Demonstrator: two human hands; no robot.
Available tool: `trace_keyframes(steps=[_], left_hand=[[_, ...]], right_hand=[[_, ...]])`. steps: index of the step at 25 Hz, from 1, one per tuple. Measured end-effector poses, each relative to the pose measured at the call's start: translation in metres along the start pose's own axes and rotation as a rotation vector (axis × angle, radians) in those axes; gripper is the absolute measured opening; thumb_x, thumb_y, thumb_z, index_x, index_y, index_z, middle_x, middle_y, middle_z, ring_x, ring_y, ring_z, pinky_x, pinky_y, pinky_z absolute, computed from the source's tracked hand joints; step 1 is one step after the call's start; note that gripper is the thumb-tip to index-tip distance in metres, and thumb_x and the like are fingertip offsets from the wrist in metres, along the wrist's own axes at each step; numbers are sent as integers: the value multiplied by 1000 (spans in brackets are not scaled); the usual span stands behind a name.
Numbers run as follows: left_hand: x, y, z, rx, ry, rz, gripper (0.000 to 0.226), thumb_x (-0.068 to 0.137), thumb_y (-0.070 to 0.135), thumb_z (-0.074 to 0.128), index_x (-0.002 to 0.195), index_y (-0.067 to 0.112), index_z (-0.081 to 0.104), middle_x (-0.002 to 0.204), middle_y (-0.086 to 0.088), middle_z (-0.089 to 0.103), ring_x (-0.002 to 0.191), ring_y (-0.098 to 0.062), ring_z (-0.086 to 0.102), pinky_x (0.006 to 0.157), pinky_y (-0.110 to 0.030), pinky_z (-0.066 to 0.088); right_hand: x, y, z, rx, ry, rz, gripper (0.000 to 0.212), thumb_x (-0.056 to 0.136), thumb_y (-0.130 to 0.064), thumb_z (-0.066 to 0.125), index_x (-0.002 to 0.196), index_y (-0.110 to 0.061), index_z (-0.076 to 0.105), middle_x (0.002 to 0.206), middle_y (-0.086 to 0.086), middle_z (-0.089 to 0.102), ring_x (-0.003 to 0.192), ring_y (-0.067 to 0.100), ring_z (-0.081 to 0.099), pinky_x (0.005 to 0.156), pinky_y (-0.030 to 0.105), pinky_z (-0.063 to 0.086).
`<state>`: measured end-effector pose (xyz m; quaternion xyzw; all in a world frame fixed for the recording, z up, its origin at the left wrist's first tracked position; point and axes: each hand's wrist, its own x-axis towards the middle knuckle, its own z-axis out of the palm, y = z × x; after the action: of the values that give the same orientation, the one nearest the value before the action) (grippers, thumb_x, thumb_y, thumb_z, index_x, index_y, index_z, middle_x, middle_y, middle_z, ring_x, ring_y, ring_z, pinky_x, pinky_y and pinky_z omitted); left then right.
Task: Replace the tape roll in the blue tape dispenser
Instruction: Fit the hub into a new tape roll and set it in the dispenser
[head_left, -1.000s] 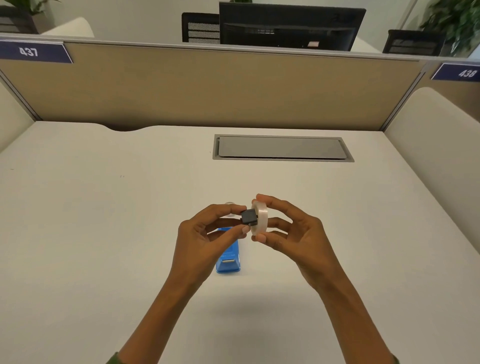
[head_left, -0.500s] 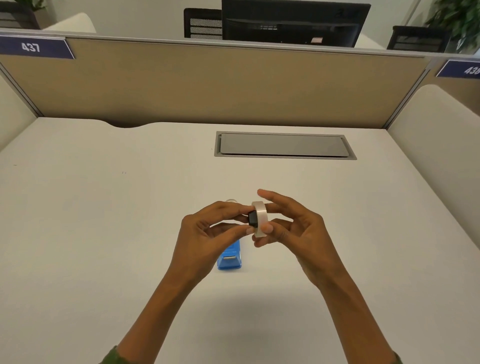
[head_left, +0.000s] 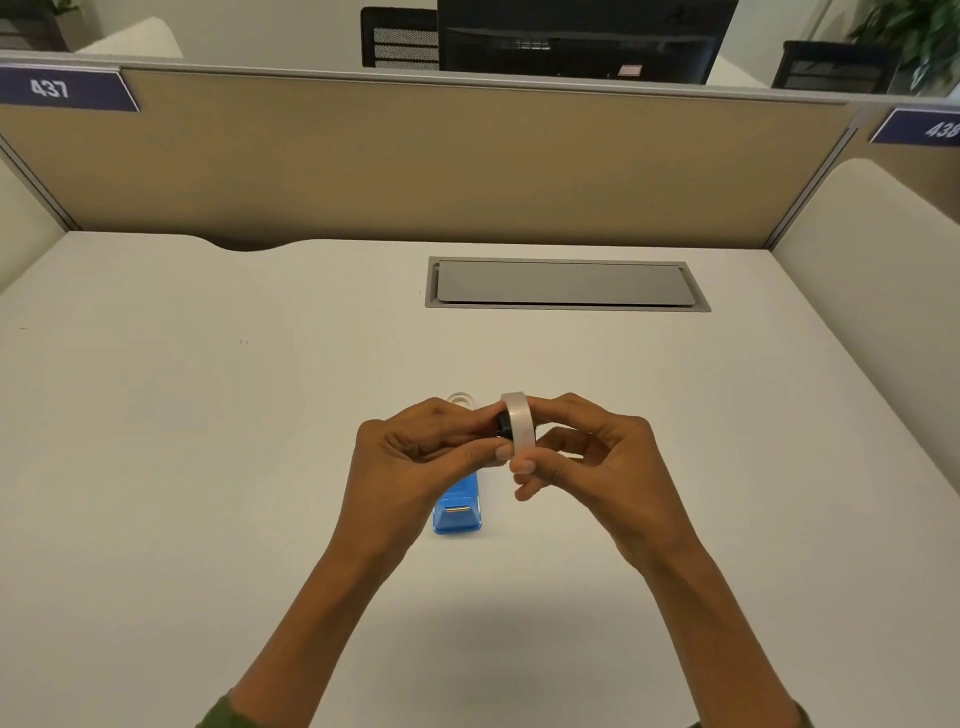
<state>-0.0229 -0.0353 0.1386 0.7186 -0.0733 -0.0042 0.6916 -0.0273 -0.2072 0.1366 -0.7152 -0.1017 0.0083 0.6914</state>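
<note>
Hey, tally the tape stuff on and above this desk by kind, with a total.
Tape rolls: 2, one in the right hand at, one on the desk
Black hubs: 1
Blue dispensers: 1
Total: 4

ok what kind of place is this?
Most likely an open-plan office workstation: a tan cubicle partition with numbered desk tags 437 and 438, a cable hatch in the white desk, a monitor beyond.

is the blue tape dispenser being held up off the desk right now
No, the blue plastic tape dispenser lies on the white desk below the hands, which hold the translucent tape roll instead.
</note>
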Motion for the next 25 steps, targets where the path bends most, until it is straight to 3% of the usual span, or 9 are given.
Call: trace_keyframes(steps=[2,5,8,11,15,18,22,25], left_hand=[[0,-1,1,-50,0,-43,29,66,23,71,93,16,74,84,-1,76,82,-19,70,78,-23,57],[0,-3,0,-156,21,-113,29,65,24,72,93,20,74,89,2,77,82,-18,72,71,-18,55],[2,-5,-4,-173,48,-134,29,64,27,72,92,23,74,89,5,76,84,-16,72,67,-16,55],[2,-6,-6,-152,65,-125,34,61,31,73,94,23,73,88,4,76,83,-18,72,69,-23,58],[1,-9,-7,-165,58,-156,33,63,28,72,95,17,72,91,-5,76,82,-25,72,77,-35,59],[-1,-13,-7,-182,30,-168,31,64,27,72,93,18,73,88,-4,76,81,-25,72,74,-32,59],[-2,-20,-7,-159,20,-194,31,68,22,71,98,15,72,91,-5,76,84,-24,72,79,-35,59],[-3,-25,-12,-126,-26,-196,29,73,20,70,101,18,71,93,-3,76,87,-20,72,82,-27,56]], right_hand=[[1,0,1,-32,15,0,36,65,-39,73,100,-33,70,88,-6,72,68,20,70,61,23,57],[1,-1,-1,-34,10,-34,50,71,-51,63,116,-29,61,103,-3,71,85,21,69,72,27,59],[2,-2,-6,-83,-29,-99,37,78,-38,67,114,-33,63,110,-10,67,97,17,66,82,23,56],[5,-1,-6,-112,-86,-118,37,73,-23,71,108,-35,65,108,-13,66,94,13,67,76,15,53],[9,1,-8,-66,-98,-98,34,68,-22,74,98,-38,70,98,-16,68,85,13,69,71,14,53],[11,5,-11,-63,-98,-70,27,68,-25,72,92,-36,72,93,-18,70,85,13,68,70,15,53],[13,10,-10,-128,-74,-95,23,67,-27,73,90,-31,72,88,-8,69,82,15,68,68,18,55],[15,17,-7,-262,-61,-151,23,71,-21,76,94,-21,72,90,-6,68,79,12,68,68,19,57]])
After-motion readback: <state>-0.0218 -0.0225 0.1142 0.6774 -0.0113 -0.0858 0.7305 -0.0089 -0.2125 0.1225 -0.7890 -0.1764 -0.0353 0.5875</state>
